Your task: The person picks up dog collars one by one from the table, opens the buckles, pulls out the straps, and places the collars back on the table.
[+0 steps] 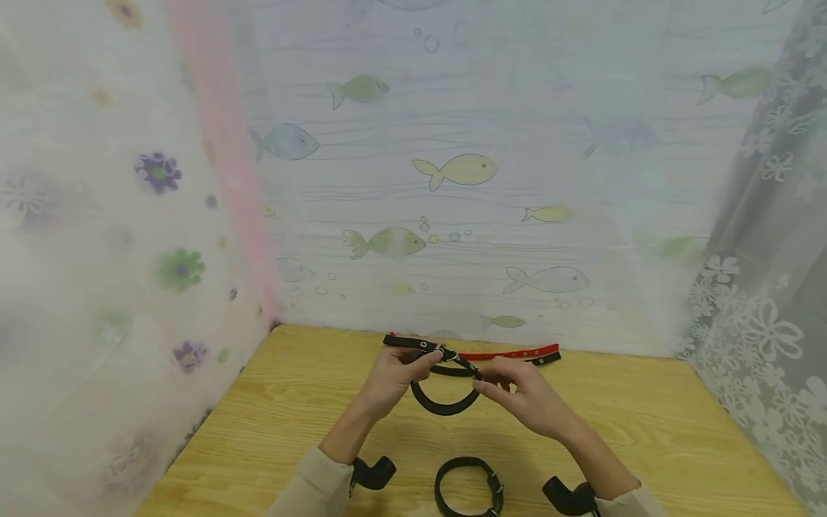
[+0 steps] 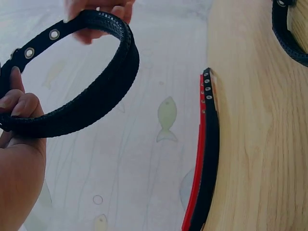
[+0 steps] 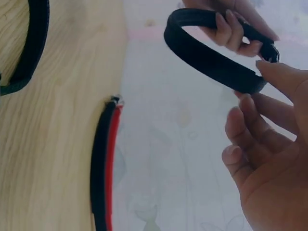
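Observation:
A black collar (image 1: pixel 446 409) with metal eyelets is bent into a loop above the table, held between both hands. My left hand (image 1: pixel 394 377) pinches its eyelet end and buckle area with thumb and fingers. On the other side, my right hand (image 1: pixel 533 402) pinches the band between thumb and forefinger. In the right wrist view the right hand's other fingers (image 3: pixel 236 154) are loosely bent, off the collar (image 3: pixel 207 57). The left wrist view shows eyelets along the upper part of the loop (image 2: pixel 101 108); the buckle is mostly hidden by fingers.
Another black collar (image 1: pixel 439 488), buckled into a ring, lies near the front of the wooden table (image 1: pixel 310 416). A red collar (image 2: pixel 196 163) and a black collar (image 2: pixel 210 144) lie side by side along the back edge. Patterned curtains (image 1: pixel 465 273) hang behind and at both sides.

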Motion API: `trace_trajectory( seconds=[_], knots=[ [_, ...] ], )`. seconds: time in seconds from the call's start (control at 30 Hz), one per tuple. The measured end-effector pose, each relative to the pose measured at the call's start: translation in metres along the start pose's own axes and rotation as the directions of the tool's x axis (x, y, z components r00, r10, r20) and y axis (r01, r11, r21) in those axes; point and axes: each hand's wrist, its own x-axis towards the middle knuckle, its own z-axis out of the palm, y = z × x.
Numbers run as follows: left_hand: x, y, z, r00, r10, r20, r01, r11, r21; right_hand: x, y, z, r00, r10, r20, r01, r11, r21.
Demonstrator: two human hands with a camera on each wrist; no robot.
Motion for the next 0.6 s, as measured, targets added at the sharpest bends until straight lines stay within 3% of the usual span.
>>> trace_trajectory(
  seconds=[0.3, 0.6],
  knots=[
    [0.003, -0.003, 0.004, 0.998, -0.036, 0.059, 0.036, 0.999, -0.004, 0.015, -0.008, 0.004, 0.992, -0.11, -0.065, 0.108, 0.994, -0.024],
    [0.002, 0.0, -0.009, 1.0, -0.017, 0.02, 0.017, 1.0, 0.001, 0.007, 0.005, 0.001, 0.989, -0.118, -0.086, 0.116, 0.993, -0.026]
  ],
)
